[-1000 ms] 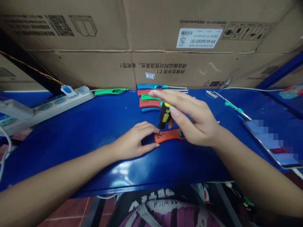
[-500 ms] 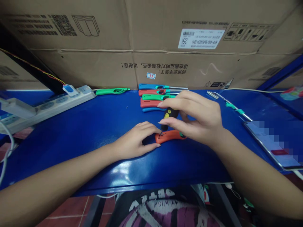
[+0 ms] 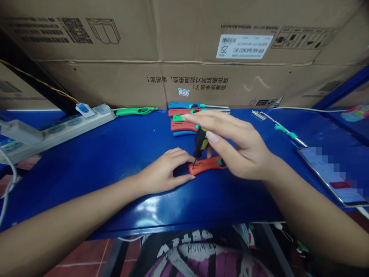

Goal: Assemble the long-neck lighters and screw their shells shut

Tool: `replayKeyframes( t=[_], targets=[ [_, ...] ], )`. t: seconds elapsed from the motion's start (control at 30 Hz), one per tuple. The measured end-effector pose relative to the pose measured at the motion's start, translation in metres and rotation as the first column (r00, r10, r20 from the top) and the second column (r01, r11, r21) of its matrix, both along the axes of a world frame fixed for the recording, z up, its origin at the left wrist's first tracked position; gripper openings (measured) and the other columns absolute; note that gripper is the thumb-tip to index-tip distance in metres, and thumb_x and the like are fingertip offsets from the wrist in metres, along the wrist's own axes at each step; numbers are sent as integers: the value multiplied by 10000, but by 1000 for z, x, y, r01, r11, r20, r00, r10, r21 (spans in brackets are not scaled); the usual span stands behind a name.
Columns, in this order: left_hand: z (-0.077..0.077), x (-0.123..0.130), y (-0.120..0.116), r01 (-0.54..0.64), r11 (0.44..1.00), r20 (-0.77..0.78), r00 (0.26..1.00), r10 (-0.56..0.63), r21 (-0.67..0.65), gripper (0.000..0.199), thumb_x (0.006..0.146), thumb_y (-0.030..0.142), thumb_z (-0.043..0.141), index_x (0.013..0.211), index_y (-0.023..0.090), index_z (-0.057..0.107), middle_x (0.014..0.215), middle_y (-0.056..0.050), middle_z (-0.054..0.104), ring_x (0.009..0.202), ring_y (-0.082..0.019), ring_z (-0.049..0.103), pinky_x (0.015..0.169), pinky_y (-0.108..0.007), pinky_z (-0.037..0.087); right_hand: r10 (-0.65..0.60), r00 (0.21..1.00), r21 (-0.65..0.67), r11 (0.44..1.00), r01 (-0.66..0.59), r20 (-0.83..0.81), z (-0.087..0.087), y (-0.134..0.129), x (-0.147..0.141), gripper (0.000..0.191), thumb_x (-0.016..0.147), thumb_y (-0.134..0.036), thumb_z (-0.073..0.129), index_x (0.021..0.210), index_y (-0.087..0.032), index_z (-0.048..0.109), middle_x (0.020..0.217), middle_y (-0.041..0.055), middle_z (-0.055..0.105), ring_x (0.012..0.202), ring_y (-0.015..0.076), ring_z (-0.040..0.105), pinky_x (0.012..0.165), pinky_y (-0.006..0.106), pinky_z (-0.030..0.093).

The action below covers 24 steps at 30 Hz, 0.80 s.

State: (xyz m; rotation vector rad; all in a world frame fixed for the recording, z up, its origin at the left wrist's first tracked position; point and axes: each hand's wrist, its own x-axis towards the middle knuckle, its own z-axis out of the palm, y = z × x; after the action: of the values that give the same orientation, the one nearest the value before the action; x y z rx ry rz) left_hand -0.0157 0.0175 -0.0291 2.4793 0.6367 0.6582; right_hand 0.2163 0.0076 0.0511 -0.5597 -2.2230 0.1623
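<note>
An orange lighter handle lies flat on the blue table. My left hand pinches its left end between thumb and fingers. My right hand grips a short black and yellow screwdriver from above. The screwdriver leans slightly, its thin tip on the orange handle near the left end. The right end of the handle, with a bit of dark green, runs under my right hand. Just behind, several long-nosed lighters in blue, red and green lie stacked in a row, partly covered by my right fingers.
A green lighter shell lies by the white power strip at the left. Metal lighter tubes with teal parts and a phone lie at the right. A large cardboard box walls off the back.
The screwdriver now stands more upright, and my right fingers have shifted round its handle, reaching slightly farther left. My left hand and the orange handle hold still.
</note>
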Motion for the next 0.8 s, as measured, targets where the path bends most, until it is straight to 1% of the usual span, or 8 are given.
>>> replayKeyframes(
  t=[0.1,0.2,0.27,0.37,0.43,0.57,0.67,0.8],
  targets=[
    [0,0,0,-10,1000,3,1000,10,1,275,962,359,682,1171,183,653,1169,-101,720,1105,-254,656,988,-420,514,13,1000,-83,996,-15,-17,1,0,-1,331,1046,-215,487,1340,-198,640,1120,47,762,997,148,717,900,310,598],
    [-1,-1,0,-17,1000,11,1000,17,10,298,962,357,681,1210,193,650,1188,-97,720,1113,-252,657,990,-423,514,-111,994,101,988,112,-16,0,0,-1,242,974,-335,670,1172,-207,724,955,26,774,890,149,726,850,279,601],
    [-1,0,-1,-13,1000,6,1000,13,-1,327,962,352,682,1249,199,644,1204,-98,718,1122,-255,652,1005,-436,510,-114,993,148,983,113,1,-1,0,-2,301,1012,-340,600,1259,-197,696,1049,57,778,973,171,728,898,312,599],
    [0,0,-1,-12,1000,-4,1000,12,-19,330,956,352,691,1242,194,648,1210,-103,713,1135,-265,645,1015,-449,507,4,1000,5,1000,-4,-11,-2,-1,-4,381,1061,-223,432,1396,-192,611,1150,70,761,1026,164,720,947,345,588],
    [0,0,-1,-17,1000,2,1000,17,-10,305,952,339,696,1213,188,650,1188,-96,717,1120,-259,650,1004,-436,512,21,999,-11,1000,-22,-42,-3,-1,-5,313,1042,-228,510,1316,-207,659,1048,39,771,935,144,726,896,311,595],
    [-1,0,-1,-26,999,23,999,25,22,280,947,329,703,1178,181,647,1157,-87,719,1080,-243,661,989,-412,515,-82,996,230,969,86,-26,-6,-1,-5,253,969,-297,672,1195,-186,695,1047,62,770,953,172,721,841,298,590],
    [-1,0,-1,-22,1000,-2,1000,22,-5,300,955,347,692,1208,193,644,1226,-98,702,1156,-266,639,1032,-442,497,2,1000,77,997,-1,-19,-5,-1,-7,282,1019,-192,515,1265,-143,645,1174,105,735,1113,192,685,934,335,574],
    [-1,1,-2,-33,999,-1,999,33,9,286,952,341,696,1195,197,651,1178,-89,714,1113,-260,650,997,-432,510,74,995,-40,996,-76,-60,-2,0,-6,202,995,-203,603,1175,-145,675,1077,58,745,941,133,697,858,262,572]
  ],
)
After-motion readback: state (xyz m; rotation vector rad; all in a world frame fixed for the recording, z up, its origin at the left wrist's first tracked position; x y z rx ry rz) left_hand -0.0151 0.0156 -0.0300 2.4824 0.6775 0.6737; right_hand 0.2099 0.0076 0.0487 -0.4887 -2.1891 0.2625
